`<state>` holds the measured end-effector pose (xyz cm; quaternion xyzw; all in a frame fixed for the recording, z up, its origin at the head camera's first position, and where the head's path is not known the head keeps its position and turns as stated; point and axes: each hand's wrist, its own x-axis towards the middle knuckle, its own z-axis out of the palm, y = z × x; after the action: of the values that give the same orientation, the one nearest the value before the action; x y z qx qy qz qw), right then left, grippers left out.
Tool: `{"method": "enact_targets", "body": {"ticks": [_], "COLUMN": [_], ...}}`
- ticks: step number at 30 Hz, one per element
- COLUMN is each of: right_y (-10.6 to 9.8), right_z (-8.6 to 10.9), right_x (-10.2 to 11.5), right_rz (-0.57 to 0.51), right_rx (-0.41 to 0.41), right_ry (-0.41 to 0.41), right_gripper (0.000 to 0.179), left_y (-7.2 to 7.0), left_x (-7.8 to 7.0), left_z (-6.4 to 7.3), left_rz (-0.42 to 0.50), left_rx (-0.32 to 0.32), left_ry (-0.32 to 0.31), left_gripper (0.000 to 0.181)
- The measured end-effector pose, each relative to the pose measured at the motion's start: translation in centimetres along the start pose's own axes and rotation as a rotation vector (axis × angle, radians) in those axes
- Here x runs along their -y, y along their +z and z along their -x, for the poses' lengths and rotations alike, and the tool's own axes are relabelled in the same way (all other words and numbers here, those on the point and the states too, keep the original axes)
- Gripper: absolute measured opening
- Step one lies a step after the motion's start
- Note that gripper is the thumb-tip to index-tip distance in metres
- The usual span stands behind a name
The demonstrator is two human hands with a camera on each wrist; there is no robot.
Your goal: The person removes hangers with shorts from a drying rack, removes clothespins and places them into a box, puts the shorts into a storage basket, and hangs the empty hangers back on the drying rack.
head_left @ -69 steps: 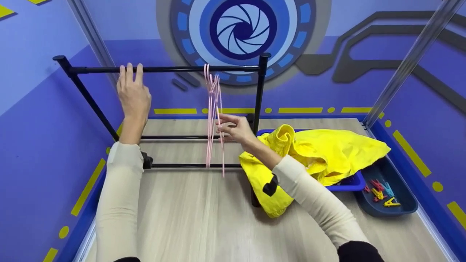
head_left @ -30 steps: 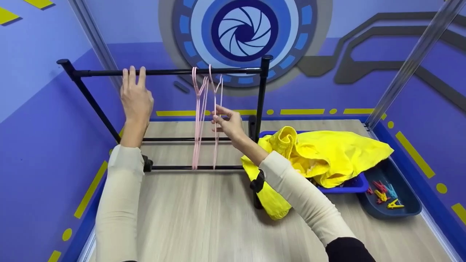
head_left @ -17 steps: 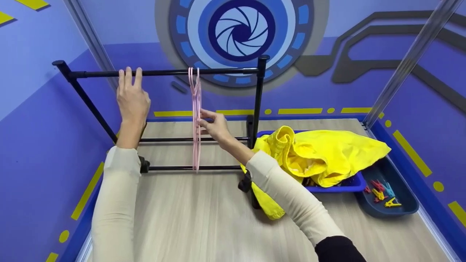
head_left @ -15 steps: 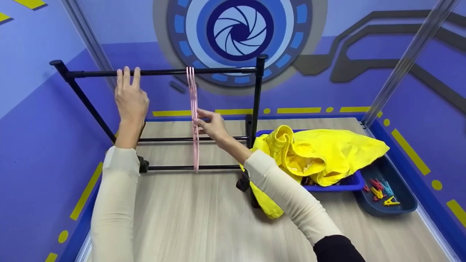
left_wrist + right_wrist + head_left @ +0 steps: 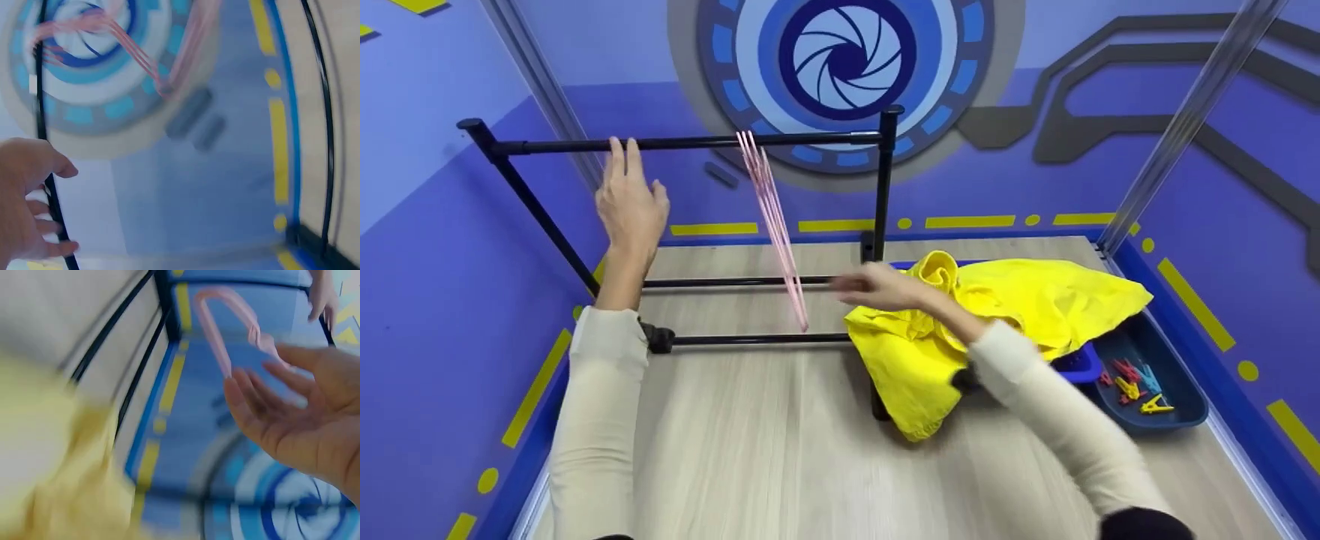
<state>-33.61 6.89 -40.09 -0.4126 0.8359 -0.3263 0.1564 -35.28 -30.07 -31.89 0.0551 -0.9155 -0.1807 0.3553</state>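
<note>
My left hand [image 5: 630, 206] rests on the top bar of a black clothes rack [image 5: 690, 142], its fingers straight across the bar and its thumb held apart, as the left wrist view shows too. Several pink hangers [image 5: 776, 217] hang bunched on that bar, right of the left hand, with their lower ends slanting to the right. My right hand [image 5: 877, 287], blurred, is apart from the hangers and overlaps a yellow garment [image 5: 1050, 300] in the head view. The right wrist view shows its fingers loosely bent with nothing held, and the hangers [image 5: 216, 332] beyond them.
The yellow garment lies heaped over a blue basket [image 5: 1084, 365], one part hanging down in front. Beside it stands a dark tray [image 5: 1181, 416] with several coloured clothespins [image 5: 1129, 386]. Blue and purple panels [image 5: 472, 262] enclose the wooden table [image 5: 720, 450].
My right hand pushed the hangers left along the bar into a bunch, then let go and moved right toward the garment. The hangers now swing at a slant. My left hand stayed at the bar.
</note>
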Motion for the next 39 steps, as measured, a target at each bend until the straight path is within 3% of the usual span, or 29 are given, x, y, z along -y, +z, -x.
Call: {"method": "enact_targets", "body": {"ticks": [2, 4, 6, 8, 10, 12, 15, 18, 21, 24, 27, 29, 31, 34, 39], "right_y": [-1.3, -2.7, -3.9, -4.8, -5.4, -5.5, -5.0, -4.1, -3.0, -2.1, -1.7, -1.9, -2.5, -3.7, -6.9], "right_z": [3.2, 6.2, 8.8, 11.2, 13.3, 15.2, 17.4, 18.7, 18.9, 18.7, 18.9, 18.6, 18.5, 18.3, 18.3], "right_x": [-2.0, -3.9, -5.6, -7.2, -8.5, -9.5, -10.4, -11.2, -12.5, -13.9, -14.7, -14.9, -14.8, -14.4, -13.3], "right_rz": [0.104, 0.161, 0.184, 0.202, 0.183, 0.159, 0.134, 0.158, 0.18, 0.206, 0.194, 0.141, 0.063, -0.043, -0.125], "right_rx": [0.063, 0.094, 0.088, 0.042, -0.012, -0.045, -0.042, -0.016, -0.032, -0.108, -0.256, -0.378, -0.519, -0.72, -0.928], "right_ry": [-0.029, -0.027, 0.021, 0.067, 0.132, 0.197, 0.294, 0.363, 0.375, 0.319, 0.285, 0.294, 0.337, 0.377, 0.369], "right_gripper": [0.033, 0.029, 0.026, 0.025, 0.027, 0.041, 0.077, 0.099, 0.09, 0.067, 0.045, 0.028, 0.018, 0.022, 0.033], "left_y": [0.0, 0.3, 0.9, 1.7, 2.9, 4.2, 6.4, 9.9, 14.3, 18.3, 20.6, 21.2, 21.3, 20.8, 19.3], "left_x": [-1.3, -3.2, -5.5, -8.1, -10.6, -13.0, -16.2, -19.3, -20.9, -21.4, -21.7, -21.7, -21.9, -22.2, -22.7], "left_z": [1.0, 2.2, 3.6, 5.3, 7.0, 8.8, 11.7, 14.8, 17.9, 20.1, 20.7, 20.4, 19.9, 19.0, 17.1], "left_rz": [0.054, 0.113, 0.17, 0.201, 0.197, 0.179, 0.154, 0.043, -0.065, -0.083, -0.074, -0.071, -0.065, -0.07, -0.024], "left_rx": [-0.062, -0.128, -0.162, -0.144, -0.093, -0.01, 0.207, 0.462, 0.613, 0.659, 0.66, 0.654, 0.664, 0.663, 0.537], "left_ry": [0.001, 0.047, 0.132, 0.242, 0.383, 0.52, 0.646, 0.604, 0.524, 0.428, 0.329, 0.278, 0.27, 0.301, 0.349], "left_gripper": [0.045, 0.034, 0.025, 0.02, 0.015, 0.012, 0.01, 0.026, 0.052, 0.067, 0.061, 0.053, 0.042, 0.035, 0.036]}}
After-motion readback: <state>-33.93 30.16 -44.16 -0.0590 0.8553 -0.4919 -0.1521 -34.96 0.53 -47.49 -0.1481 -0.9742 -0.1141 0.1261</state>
